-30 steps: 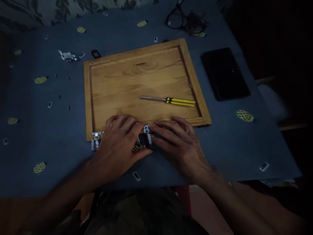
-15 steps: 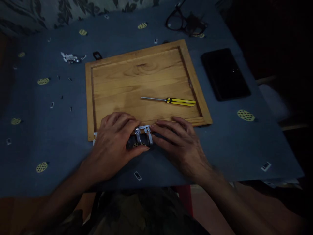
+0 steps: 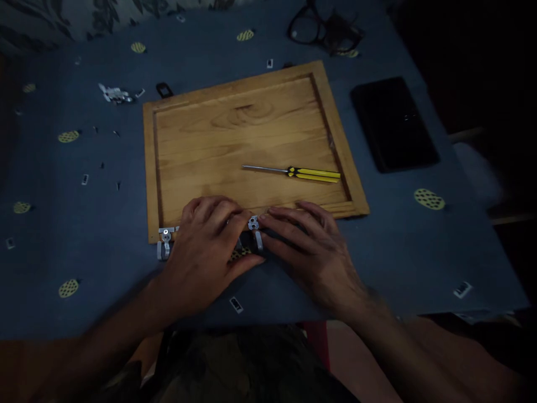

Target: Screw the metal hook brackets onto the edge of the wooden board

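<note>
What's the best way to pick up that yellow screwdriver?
Probably by the middle of the screwdriver's thick handle, coming down from above with the right hand, which is nearer. It lies flat, thin shaft pointing left, and the handle's end sits close to the wooden panel's raised right rim, cramping that side.

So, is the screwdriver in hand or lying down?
Lying down: the screwdriver rests on the board, apart from the left hand and right hand.

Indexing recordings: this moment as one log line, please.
left hand, right hand: at metal fitting | place: near edge of wooden panel | screwdriver: lying on panel
</note>
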`<state>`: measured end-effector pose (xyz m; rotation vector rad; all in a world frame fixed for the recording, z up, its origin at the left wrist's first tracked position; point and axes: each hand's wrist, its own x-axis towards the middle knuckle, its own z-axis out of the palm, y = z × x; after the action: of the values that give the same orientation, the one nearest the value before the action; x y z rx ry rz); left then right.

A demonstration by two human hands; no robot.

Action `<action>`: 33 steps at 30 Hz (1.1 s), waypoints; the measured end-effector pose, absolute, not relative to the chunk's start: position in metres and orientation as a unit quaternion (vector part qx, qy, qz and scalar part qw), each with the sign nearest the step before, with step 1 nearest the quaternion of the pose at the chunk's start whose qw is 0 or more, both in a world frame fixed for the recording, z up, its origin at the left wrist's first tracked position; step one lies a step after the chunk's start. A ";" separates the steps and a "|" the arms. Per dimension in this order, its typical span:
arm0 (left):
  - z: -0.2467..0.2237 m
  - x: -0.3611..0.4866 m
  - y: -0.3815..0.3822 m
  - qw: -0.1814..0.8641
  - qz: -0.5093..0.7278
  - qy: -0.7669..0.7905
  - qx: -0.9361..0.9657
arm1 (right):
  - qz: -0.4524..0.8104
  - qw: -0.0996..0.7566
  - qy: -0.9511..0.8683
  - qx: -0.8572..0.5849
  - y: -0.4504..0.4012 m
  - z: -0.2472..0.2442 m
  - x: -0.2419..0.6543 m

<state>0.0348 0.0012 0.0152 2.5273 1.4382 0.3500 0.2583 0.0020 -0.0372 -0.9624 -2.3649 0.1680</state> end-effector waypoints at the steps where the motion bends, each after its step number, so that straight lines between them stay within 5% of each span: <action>1: 0.015 0.035 0.001 0.103 0.120 0.484 0.860 | 0.067 0.287 -0.886 -0.357 0.002 -0.037 0.259; 33: 0.018 0.038 0.009 0.139 0.108 0.482 0.858 | 0.060 0.279 -0.890 -0.354 0.005 -0.031 0.259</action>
<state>0.0383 0.0087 0.0177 2.4799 1.3938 0.3121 0.2589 0.0046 -0.0308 -0.9499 -2.3882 0.1612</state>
